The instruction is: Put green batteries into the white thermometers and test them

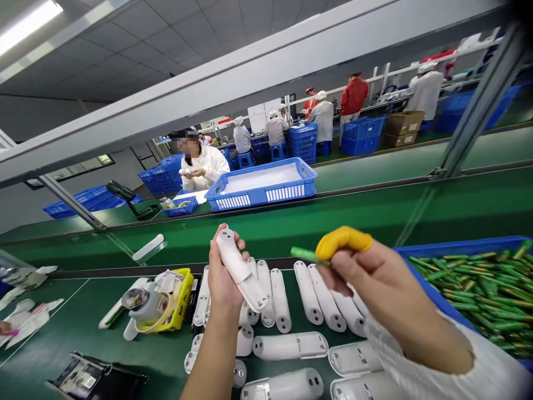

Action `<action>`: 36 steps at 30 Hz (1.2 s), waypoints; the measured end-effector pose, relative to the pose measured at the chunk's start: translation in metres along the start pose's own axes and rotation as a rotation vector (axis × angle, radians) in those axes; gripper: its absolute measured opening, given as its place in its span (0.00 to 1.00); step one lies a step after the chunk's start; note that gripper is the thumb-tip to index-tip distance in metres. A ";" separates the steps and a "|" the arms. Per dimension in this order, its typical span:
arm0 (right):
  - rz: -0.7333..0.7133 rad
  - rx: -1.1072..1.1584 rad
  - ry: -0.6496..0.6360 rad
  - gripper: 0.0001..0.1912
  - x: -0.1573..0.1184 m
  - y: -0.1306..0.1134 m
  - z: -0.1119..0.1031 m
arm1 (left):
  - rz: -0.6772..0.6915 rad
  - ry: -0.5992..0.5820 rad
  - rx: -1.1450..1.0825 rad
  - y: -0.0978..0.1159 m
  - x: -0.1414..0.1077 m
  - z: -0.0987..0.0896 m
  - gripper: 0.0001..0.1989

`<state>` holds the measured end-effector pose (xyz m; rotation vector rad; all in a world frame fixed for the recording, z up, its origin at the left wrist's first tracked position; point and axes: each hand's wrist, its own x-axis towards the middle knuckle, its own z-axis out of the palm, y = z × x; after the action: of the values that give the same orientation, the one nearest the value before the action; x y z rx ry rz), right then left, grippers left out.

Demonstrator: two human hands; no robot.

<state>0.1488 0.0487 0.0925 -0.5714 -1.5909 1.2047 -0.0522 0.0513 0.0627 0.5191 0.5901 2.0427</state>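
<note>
My left hand (221,278) grips a white plastic tube housing (239,269), held up and tilted above the bench. My right hand (375,283), with a yellow finger cot (343,240) on one finger, pinches a thin green battery cell (303,255) that points left toward the housing; the two are a short way apart. Below the hands, several more white housings (291,345) lie in rows on the green bench. A blue bin (420,253) at the right holds a heap of green cells (478,289).
A yellow tape holder with a roll (164,303) sits left of the housings, a black device (97,378) at the near left. Beyond a green conveyor (375,214) stands a blue tray (262,186). A seated person in white (202,164) and several workers are behind.
</note>
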 end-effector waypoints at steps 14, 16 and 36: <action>0.301 -0.438 -0.381 0.09 -0.015 0.045 0.054 | -0.055 -0.185 -0.056 0.011 -0.027 0.016 0.14; 0.348 -0.328 -0.365 0.09 -0.012 0.048 0.050 | -0.026 -0.172 -0.042 0.009 -0.027 0.015 0.13; 0.206 -0.237 -0.103 0.10 -0.005 0.028 0.043 | -0.112 -0.060 0.034 -0.004 -0.037 0.016 0.12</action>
<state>0.1065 0.0376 0.0654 -0.8548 -1.8110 1.2194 -0.0221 0.0251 0.0682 0.5539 0.6054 1.9079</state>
